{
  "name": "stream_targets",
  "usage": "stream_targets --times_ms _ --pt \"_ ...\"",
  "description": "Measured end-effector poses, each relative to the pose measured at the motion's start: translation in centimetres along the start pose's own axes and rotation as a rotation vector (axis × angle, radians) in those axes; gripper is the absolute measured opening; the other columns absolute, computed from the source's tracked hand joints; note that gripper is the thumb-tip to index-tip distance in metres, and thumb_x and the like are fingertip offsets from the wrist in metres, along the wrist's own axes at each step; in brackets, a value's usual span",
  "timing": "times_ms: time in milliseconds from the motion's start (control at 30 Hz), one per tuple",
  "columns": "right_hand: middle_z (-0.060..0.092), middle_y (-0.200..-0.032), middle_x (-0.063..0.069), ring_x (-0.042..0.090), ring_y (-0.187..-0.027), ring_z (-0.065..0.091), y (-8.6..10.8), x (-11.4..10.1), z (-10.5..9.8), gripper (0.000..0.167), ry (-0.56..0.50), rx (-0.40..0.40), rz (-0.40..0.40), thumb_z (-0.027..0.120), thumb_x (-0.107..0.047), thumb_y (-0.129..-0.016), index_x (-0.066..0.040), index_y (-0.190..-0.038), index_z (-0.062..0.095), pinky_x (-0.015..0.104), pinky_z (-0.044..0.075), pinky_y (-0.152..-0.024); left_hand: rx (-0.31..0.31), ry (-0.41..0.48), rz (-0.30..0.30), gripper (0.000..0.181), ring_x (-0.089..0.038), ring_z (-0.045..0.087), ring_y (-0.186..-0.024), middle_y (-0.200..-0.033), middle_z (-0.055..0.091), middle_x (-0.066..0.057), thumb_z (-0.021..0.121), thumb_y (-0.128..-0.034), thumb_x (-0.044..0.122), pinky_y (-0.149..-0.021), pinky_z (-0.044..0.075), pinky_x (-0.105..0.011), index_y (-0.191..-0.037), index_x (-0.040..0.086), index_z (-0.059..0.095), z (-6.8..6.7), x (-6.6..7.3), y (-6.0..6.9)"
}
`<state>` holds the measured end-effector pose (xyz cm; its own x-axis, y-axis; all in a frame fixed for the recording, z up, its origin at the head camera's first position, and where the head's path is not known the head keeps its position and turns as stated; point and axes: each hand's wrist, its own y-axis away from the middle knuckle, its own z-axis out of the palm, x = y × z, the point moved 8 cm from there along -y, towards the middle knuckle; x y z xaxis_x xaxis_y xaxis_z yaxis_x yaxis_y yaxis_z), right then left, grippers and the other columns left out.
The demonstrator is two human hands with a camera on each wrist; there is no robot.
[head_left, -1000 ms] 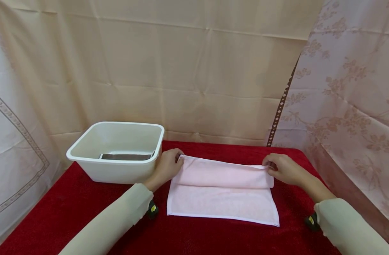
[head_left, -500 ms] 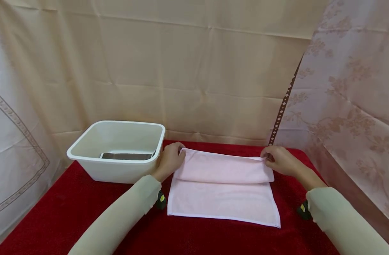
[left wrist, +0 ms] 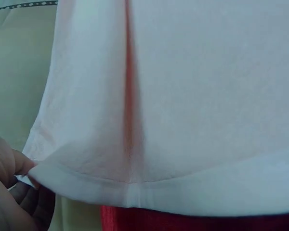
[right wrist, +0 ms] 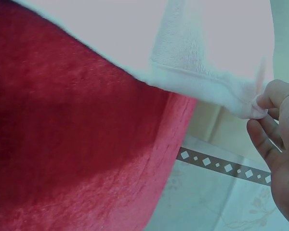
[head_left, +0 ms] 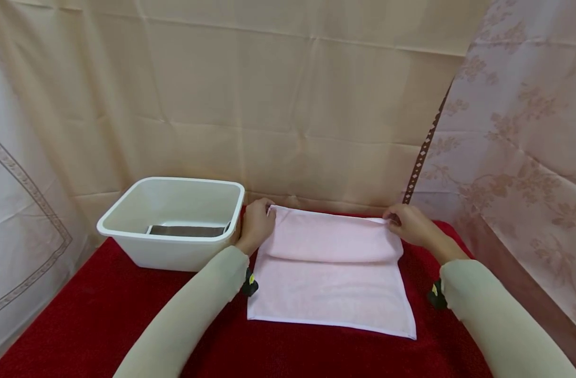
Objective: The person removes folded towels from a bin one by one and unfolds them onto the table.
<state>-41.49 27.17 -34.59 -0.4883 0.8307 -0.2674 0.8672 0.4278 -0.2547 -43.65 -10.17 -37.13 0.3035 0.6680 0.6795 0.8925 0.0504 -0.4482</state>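
A pale pink cloth (head_left: 335, 294) with white hems lies on the red table cover, its far part lifted and sagging in a fold. The left hand (head_left: 258, 224) pinches its far left corner beside the basin. At the far right corner, the right hand (head_left: 412, 226) pinches the edge. In the left wrist view, thumb and fingers of the left hand (left wrist: 14, 192) grip the corner of the cloth (left wrist: 207, 96). The right wrist view shows the right hand (right wrist: 282, 139) pinching a bunched corner of the cloth (right wrist: 202, 86).
A cream basin (head_left: 169, 252) stands at the back left, holding a dark flat item (head_left: 187, 231) with a light edge. The red cover (head_left: 80, 315) spreads across the table. Beige curtain (head_left: 269, 105) hangs behind, with patterned drapes at both sides.
Both hands have moved away from the body toward the back curtain, carrying the cloth's far edge. The fold has shifted back with them, while the near hem has stayed almost in place.
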Motion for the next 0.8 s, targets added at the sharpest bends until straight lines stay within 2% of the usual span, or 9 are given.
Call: stream_targets --times_ms 167,400,800 --pt "0.07 -0.09 0.013 0.028 -0.082 0.063 -0.7 0.1 -0.2 0.011 0.013 0.054 -0.017 0.07 0.007 -0.087 0.001 -0.097 0.072 0.049 0.055 -0.076 0.027 -0.004 0.003 0.016 -0.035 0.068 -0.103 -0.105 0.073 -0.016 0.062 -0.0979 0.009 -0.093 0.054 -0.047 -0.106 0.001 0.073 0.2 0.4 -0.5" --pt "0.07 -0.093 0.017 0.033 -0.087 0.063 -1.5 0.7 0.6 0.012 0.017 0.068 0.03 0.067 0.007 -0.088 0.003 -0.099 0.071 0.052 0.055 -0.082 0.058 0.01 -0.019 0.015 -0.035 0.067 -0.1 -0.104 0.071 -0.017 0.062 -0.0988 0.008 -0.09 0.055 -0.047 -0.107 0.001 0.071 0.5 0.3 -0.9" --pt "0.068 -0.099 0.02 0.035 -0.09 0.061 -1.5 2.5 2.7 0.013 -0.023 0.012 0.166 0.066 0.007 -0.091 0.003 -0.103 0.07 0.055 0.055 -0.088 -0.008 0.019 -0.137 0.015 -0.032 0.067 -0.105 -0.111 0.07 -0.013 0.064 -0.0992 0.01 -0.093 0.055 -0.046 -0.11 0.005 0.071 2.1 -1.0 -1.1"
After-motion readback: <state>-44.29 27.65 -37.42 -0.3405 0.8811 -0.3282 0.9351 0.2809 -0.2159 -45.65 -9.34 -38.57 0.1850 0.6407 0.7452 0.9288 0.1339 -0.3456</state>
